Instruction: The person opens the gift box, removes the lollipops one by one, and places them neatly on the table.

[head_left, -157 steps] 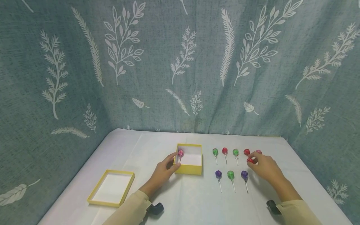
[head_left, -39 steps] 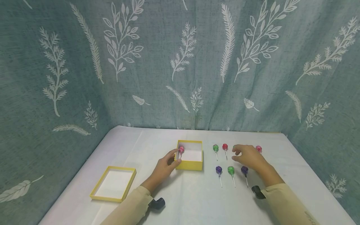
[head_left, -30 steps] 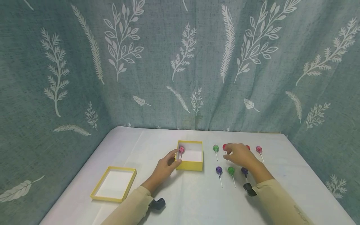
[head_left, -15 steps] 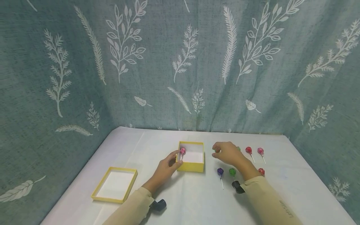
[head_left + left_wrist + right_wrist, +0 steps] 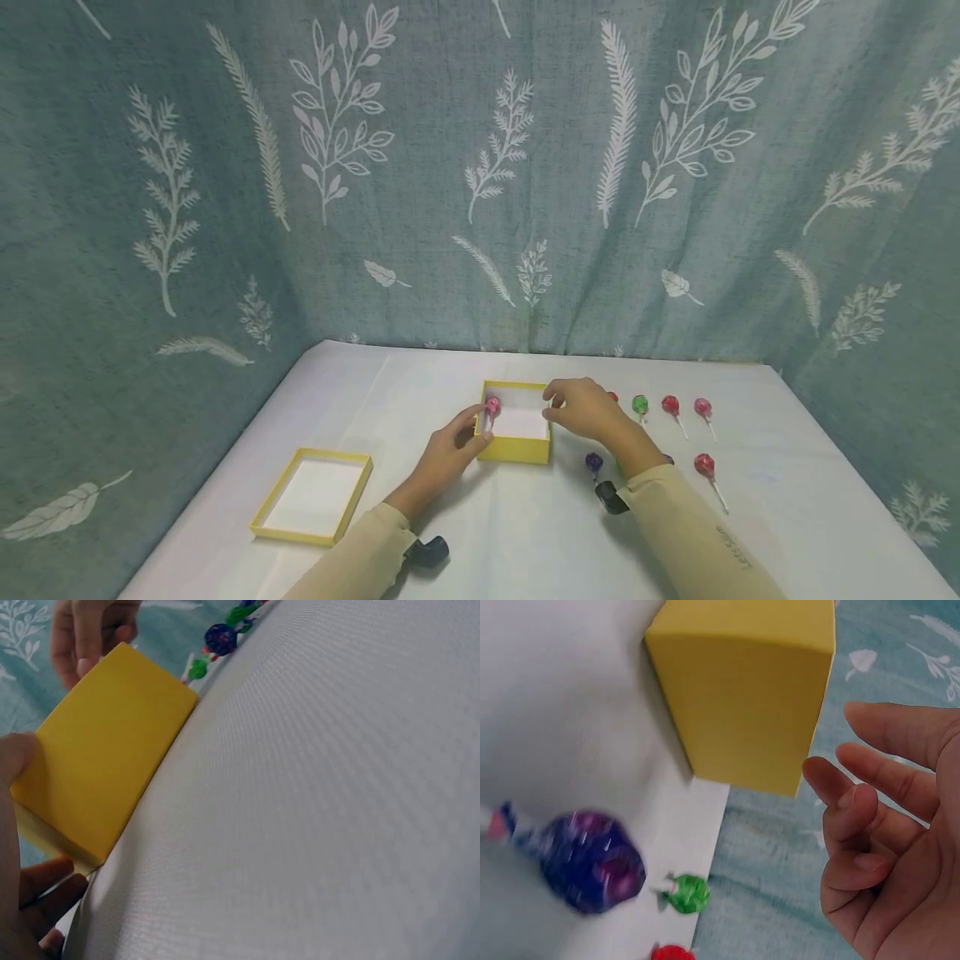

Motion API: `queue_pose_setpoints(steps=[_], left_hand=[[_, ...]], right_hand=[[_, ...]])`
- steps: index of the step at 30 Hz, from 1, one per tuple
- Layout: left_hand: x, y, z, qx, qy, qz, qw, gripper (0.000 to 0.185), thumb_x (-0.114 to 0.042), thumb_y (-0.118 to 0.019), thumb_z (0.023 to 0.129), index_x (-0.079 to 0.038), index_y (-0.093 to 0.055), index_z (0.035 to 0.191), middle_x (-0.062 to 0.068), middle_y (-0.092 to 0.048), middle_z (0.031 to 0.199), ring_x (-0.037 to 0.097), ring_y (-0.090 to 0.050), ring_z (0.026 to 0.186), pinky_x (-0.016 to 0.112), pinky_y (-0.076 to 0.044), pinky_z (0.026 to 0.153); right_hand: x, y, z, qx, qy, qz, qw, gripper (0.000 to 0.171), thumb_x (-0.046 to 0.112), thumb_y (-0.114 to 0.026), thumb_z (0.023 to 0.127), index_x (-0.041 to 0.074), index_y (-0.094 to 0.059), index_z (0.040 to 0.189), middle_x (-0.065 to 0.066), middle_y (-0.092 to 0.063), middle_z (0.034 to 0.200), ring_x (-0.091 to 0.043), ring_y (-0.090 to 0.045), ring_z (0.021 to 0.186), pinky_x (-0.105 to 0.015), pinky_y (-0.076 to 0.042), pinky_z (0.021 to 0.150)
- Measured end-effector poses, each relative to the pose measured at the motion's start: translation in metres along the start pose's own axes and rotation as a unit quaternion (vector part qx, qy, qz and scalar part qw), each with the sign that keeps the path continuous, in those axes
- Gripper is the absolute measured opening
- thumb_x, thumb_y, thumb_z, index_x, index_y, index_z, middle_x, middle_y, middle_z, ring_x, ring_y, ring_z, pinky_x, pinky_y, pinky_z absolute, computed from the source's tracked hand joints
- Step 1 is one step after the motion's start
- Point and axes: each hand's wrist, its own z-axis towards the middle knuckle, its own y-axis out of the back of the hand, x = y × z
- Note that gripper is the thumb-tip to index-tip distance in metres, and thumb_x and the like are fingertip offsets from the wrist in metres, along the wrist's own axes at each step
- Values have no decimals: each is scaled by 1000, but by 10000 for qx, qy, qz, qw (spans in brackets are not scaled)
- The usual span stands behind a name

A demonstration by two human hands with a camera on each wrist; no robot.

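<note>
Hands first: your left hand (image 5: 450, 450) is resting against the left wall of the yellow box (image 5: 517, 451), pinching a pink lollipop (image 5: 492, 407) at its rim. Your right hand (image 5: 581, 408) is hovering at the box's right edge with fingers loosely curled; the wrist view is showing no lollipop in it, though the palm side is partly hidden, so you may be carrying nothing. You are looking to be in the loading step. Next you are needing to lower the pink one inside, stick flat, without nudging the box. Inside, the box is showing only its white floor. Its lid (image 5: 313, 500) is lying upturned on the worktop (image 5: 525, 542) to the left, holding nothing. Other lollipops (image 5: 670, 406) are waiting in rows on the right.
</note>
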Motion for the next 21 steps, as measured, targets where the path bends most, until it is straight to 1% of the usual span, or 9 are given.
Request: queue_pose_setpoints(steps=[5, 10, 14, 21], left_hand=[[0, -1, 0, 32, 43, -13, 10000, 53, -49, -55, 83, -35, -40, 131, 0, -51, 125, 21, -47, 114, 48, -33, 95], [0, 0, 0, 60, 86, -52, 9999, 51, -47, -55, 83, -36, -39, 131, 0, -50, 127, 22, -45, 116, 49, -32, 96], [-1, 1, 0, 84, 89, -137, 9998, 51, -45, -55, 84, -36, -39, 131, -1, -49, 127, 21, -45, 116, 49, -32, 96], [-1, 0, -1, 57, 60, -116, 9999, 52, -45, -56, 83, -34, -40, 131, -1, -50, 126, 22, -46, 116, 49, -32, 96]], right_hand=[[12, -4, 7, 117, -115, -71, 9998, 25, 32, -65, 80, 20, -62, 102, 7, -60, 86, -12, -55, 77, -33, -48, 66], [21, -8, 13, 149, 51, -55, 9999, 28, 31, -64, 80, 17, -62, 104, 5, -61, 87, -13, -56, 77, -34, -48, 68], [25, -13, 19, 159, 114, -46, 9998, 28, 31, -65, 79, 16, -62, 104, 4, -61, 87, -14, -57, 77, -36, -48, 66], [33, -25, 31, 275, 257, 44, 9993, 31, 29, -64, 80, 14, -62, 106, 3, -62, 88, -15, -57, 81, -36, -48, 73]])
